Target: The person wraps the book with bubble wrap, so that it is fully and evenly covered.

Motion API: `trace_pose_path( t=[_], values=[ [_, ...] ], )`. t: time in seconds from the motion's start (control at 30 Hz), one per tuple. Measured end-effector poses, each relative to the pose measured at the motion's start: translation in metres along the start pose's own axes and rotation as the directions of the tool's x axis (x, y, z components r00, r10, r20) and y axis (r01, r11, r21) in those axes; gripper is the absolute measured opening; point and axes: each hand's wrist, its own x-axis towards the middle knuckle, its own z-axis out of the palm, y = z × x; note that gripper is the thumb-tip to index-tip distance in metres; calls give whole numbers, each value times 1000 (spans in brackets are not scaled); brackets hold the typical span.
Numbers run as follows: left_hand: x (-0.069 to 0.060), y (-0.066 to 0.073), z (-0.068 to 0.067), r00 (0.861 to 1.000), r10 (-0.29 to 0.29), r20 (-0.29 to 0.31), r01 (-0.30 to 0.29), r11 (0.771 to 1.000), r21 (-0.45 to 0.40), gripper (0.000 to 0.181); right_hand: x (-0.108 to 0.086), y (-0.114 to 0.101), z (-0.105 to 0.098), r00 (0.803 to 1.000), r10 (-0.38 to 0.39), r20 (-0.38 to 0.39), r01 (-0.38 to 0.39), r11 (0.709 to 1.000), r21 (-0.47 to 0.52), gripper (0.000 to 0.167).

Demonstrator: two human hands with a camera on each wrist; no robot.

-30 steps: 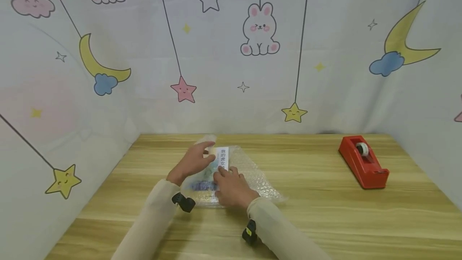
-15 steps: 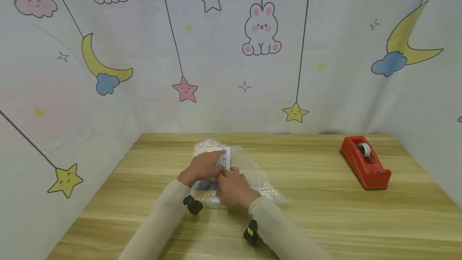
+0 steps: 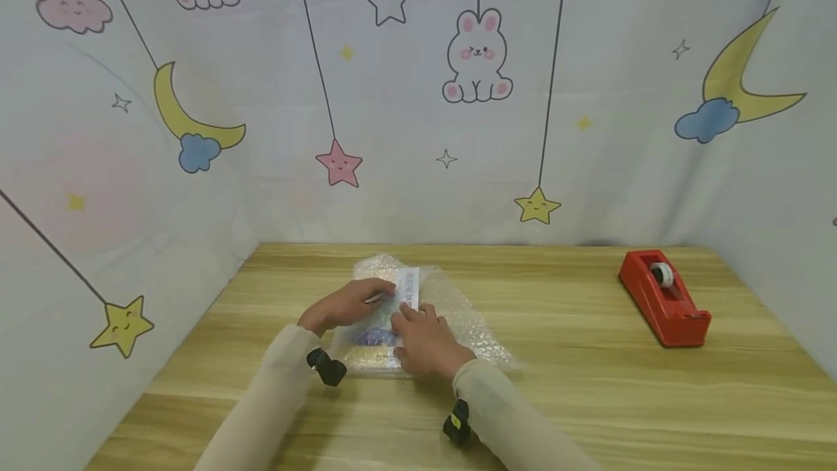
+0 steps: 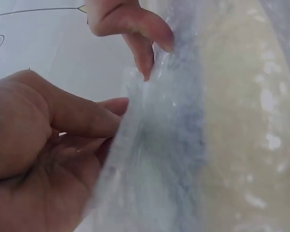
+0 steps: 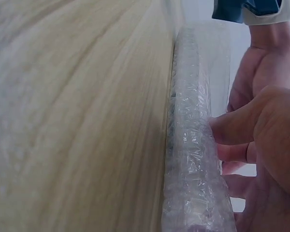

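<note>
1. Both the left hand (image 3: 349, 304) and the right hand (image 3: 428, 344) are bare up to the wrist.
2. Behind the left hand, the left sleeve (image 3: 258, 402) is plain cream, long and softly creased.
3. Behind the right hand, the right sleeve (image 3: 516, 420) matches it in colour, with a narrow, slightly gathered edge.
4. At the left wrist, on the side facing the other arm, sits a compact black device (image 3: 327, 368), blocky with rounded corners.
5. At the right wrist, on its inner side, a similar black unit (image 3: 461, 433) bears a small yellow-green patch (image 3: 455, 420).
6. Beyond the right hand, the right wrist view shows an angular dark blue piece (image 5: 228, 10) against a pale cuff (image 5: 270, 18).
</note>
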Motion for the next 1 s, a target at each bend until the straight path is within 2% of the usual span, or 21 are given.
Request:
trace_pose_path(
  t=[0.1, 0.23, 0.3, 0.5, 0.73, 0.83, 1.0],
  values=[
    [-3, -3, 0, 998, 68, -8, -68, 996, 53, 34, -1, 0, 0, 1000, -10, -3, 10, 1000, 6, 25],
    [-4, -3, 0, 993, 116, 10, -116, 988, 103, 46, -1, 1, 0, 1000, -9, -15, 9, 1000, 13, 24],
    [-4, -3, 0, 992, 128, 12, -129, 985, 117, 51, -1, 1, 0, 1000, -9, -21, 9, 1000, 11, 24],
    [-6, -5, 5, 984, 176, 2, -174, 969, 177, 49, -1, 5, -2, 999, -32, 13, 32, 999, 9, 25],
    [-6, 0, 8, 987, 158, 14, -156, 952, 263, 52, -3, 13, -7, 993, -58, 98, 53, 997, 56, 26],
    [-6, 1, 9, 989, 148, 18, -147, 946, 289, 53, -5, 16, -9, 991, -76, 107, 73, 997, 37, 30],
    [-7, 3, 12, 991, 132, -1, -127, 953, 277, 52, -12, 20, -15, 986, -89, 143, 94, 995, -24, 44]
  ],
)
